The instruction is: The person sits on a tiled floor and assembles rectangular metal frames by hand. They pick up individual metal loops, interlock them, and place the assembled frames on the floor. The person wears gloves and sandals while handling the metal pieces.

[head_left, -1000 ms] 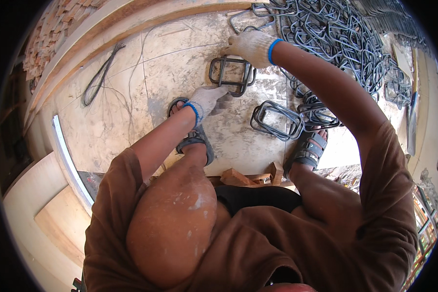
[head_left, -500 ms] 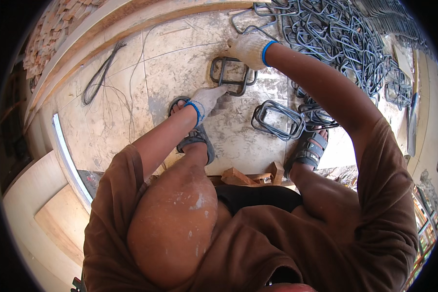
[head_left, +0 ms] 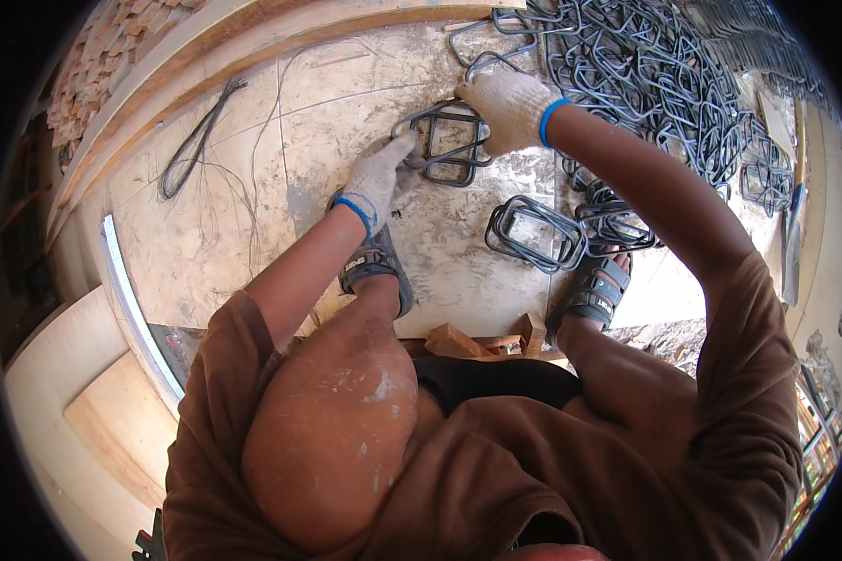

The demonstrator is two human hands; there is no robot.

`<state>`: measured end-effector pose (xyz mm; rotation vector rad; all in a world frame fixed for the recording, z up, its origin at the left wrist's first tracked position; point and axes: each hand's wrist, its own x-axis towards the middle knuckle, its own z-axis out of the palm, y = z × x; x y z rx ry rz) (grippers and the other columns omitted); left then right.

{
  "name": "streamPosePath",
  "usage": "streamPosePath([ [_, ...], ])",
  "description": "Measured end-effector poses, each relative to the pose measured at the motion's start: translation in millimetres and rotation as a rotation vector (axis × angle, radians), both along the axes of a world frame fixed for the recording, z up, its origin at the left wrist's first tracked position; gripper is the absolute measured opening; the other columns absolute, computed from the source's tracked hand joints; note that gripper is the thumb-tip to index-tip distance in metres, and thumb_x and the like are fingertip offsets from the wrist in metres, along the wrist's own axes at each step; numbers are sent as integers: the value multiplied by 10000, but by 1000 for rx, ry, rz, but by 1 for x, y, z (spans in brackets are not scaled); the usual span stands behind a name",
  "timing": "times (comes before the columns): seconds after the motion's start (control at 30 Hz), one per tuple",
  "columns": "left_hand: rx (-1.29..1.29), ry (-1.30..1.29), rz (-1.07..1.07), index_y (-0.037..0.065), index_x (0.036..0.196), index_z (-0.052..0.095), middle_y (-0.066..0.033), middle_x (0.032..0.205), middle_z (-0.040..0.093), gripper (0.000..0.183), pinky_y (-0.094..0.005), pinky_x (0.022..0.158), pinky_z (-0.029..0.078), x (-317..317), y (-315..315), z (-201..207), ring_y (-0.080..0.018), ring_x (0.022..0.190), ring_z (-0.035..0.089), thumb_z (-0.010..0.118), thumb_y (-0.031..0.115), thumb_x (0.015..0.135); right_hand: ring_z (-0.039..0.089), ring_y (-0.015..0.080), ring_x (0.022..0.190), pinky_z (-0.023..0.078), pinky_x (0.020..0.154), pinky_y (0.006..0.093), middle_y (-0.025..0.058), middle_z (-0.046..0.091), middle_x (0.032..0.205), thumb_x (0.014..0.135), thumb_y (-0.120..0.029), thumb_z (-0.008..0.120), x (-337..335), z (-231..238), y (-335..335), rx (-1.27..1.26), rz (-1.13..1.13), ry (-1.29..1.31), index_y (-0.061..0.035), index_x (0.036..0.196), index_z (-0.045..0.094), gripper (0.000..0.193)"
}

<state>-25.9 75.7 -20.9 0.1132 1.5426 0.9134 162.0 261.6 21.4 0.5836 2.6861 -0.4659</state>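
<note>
We see a big, pale, dirty floor (head_left: 449, 271). A long wooden beam (head_left: 346, 23) runs along its top left side. A huge heap (head_left: 627, 84) of dark, bent metal loops fills the top right. Two dark sandals (head_left: 374, 262) are on the feet, and a small pile (head_left: 571, 245) of loops lies between them, nearer the right foot. A bunch of thin wire (head_left: 217, 107) rests over on the left.

We see the left hand (head_left: 384, 173) pinching the left side of a few metal frames (head_left: 430, 140). The frames sit in front of the left foot, between both hands. The right hand (head_left: 513, 107) touches their right side with bent fingers, but we cannot tell if it grips them. Both gloves have blue cuffs (head_left: 550, 120).
</note>
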Motion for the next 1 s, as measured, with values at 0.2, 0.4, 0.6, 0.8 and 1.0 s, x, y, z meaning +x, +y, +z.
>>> streamPosePath([
  [0.2,162,-16,69,144,1427,643,-23,1299,694,379,-345,960,546,0,20,28,-144,1139,674,664,303,1084,762,428,1026,616,906,492,293,764,1084,740,-592,862,15,3,-47,-214,-369,82,75,1210,702,831],
  [0.4,181,181,-63,130,1415,630,-40,1231,744,345,-353,873,604,16,20,23,-163,1061,728,625,281,1105,776,422,980,629,836,496,298,759,1038,785,-663,825,20,13,-79,-203,-539,213,118,1183,673,890],
  [0.6,-49,179,-158,87,1389,626,-66,1191,753,340,-333,812,621,21,26,33,-185,935,757,605,266,1100,751,467,1028,611,861,523,306,747,1135,832,-531,875,29,12,-116,-300,-765,170,60,1338,617,819],
  [0.8,77,461,-569,61,1337,675,-97,1094,767,369,-355,822,602,-1,51,16,-176,852,745,633,286,1047,768,263,785,612,694,398,162,774,936,946,-341,797,34,-8,-133,-884,-1060,384,53,1155,715,453],
  [1.0,185,845,-860,95,1280,757,-140,1050,793,417,-398,865,587,-6,72,-16,-271,885,752,700,375,976,629,149,658,514,572,314,86,714,908,993,-185,779,21,-23,-139,-1196,-1423,405,29,1136,658,285],
])
